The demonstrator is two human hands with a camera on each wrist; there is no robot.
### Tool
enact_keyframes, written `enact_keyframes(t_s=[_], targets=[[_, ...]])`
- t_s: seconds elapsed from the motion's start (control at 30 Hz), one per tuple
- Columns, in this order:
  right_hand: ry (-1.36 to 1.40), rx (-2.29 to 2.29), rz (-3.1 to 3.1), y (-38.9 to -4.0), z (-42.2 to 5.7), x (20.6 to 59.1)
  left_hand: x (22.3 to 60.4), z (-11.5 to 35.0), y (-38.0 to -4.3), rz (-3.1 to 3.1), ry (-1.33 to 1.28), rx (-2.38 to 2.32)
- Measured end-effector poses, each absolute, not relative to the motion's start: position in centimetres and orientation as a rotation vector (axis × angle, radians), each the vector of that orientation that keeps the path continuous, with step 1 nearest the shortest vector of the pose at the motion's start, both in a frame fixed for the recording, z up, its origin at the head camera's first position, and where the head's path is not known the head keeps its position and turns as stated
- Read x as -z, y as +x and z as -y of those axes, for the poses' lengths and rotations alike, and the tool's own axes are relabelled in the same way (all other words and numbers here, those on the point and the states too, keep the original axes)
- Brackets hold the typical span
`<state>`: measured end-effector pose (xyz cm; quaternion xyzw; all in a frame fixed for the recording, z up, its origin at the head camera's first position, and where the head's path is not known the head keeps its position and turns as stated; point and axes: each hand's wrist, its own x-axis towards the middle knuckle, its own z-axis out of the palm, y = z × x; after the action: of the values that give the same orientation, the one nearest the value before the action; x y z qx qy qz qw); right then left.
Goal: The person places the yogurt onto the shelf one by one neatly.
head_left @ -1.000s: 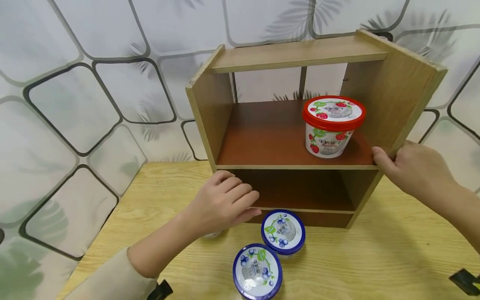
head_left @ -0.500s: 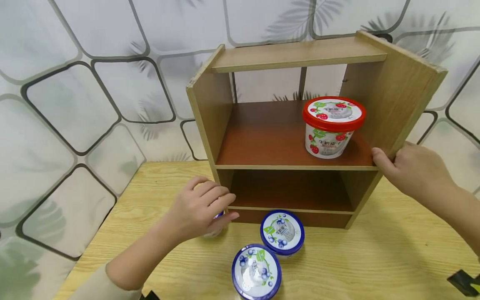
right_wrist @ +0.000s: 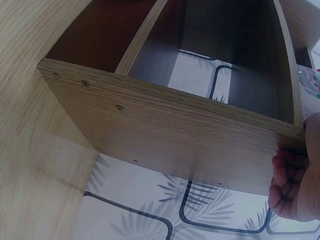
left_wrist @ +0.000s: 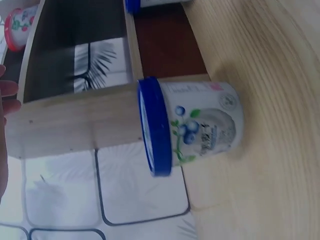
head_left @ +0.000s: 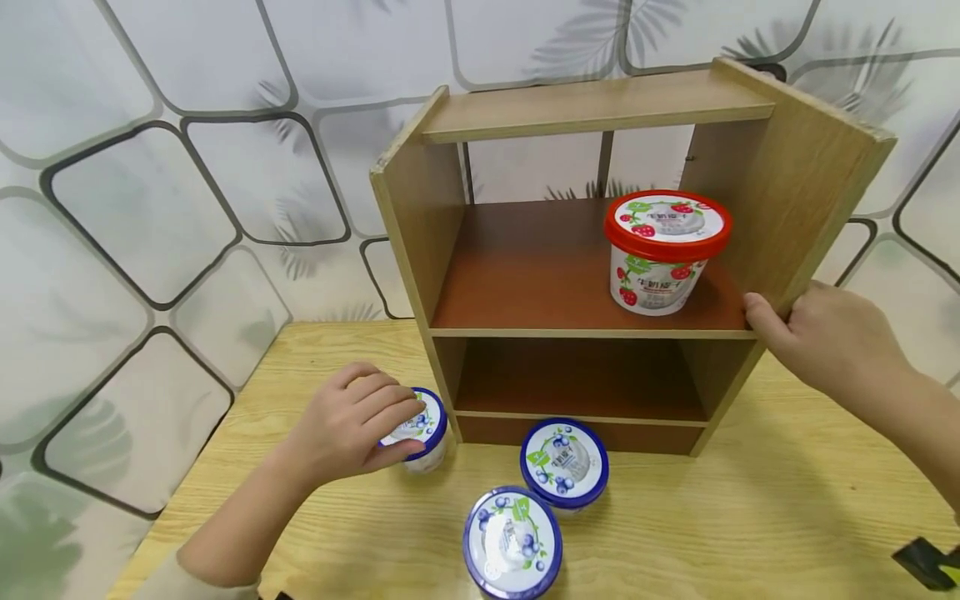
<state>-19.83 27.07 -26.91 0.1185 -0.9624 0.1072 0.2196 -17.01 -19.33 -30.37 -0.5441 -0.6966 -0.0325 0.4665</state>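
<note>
A small wooden shelf unit (head_left: 592, 333) stands on the table. My right hand (head_left: 847, 333) grips the edge of its right side panel, thumb at the front and fingers curled on the outer face, as the right wrist view shows. My left hand (head_left: 352, 425) hangs with loosely bent fingers over a blue-lidded tub (head_left: 431, 433) left of the shelf. It hides part of that lid; in the left wrist view the tub (left_wrist: 200, 125) stands apart from the fingers (left_wrist: 9, 89). A red-lidded tub (head_left: 660, 279) sits on the shelf's upper level, at the right.
Two more blue-lidded tubs with blueberry prints, one near (head_left: 513, 546) and one farther back (head_left: 564, 468), stand close together before the shelf. A patterned wall covering (head_left: 225, 183) rises behind the wooden table (head_left: 787, 500).
My left hand has moved left, away from the shelf front, uncovering the tub beside the shelf's left side. The right hand keeps its hold, and the tubs stay in place.
</note>
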Motion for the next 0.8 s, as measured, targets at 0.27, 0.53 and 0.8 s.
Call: enact_keyframes(t_s=[0.27,0.53,0.8], targets=[[0.332,-0.283,2.661,-19.8,-27.1,27.0,32.1,22.1,-17.8,1.665,-1.35,0.056],[0.329,-0.283,2.648,-19.7,-27.2,27.0,34.1,24.5,-18.9,1.795,-1.38,0.058],[0.333,-0.279,2.639,-19.9,-27.0,26.9,35.7,26.6,-19.7,1.906,-1.496,-0.049]])
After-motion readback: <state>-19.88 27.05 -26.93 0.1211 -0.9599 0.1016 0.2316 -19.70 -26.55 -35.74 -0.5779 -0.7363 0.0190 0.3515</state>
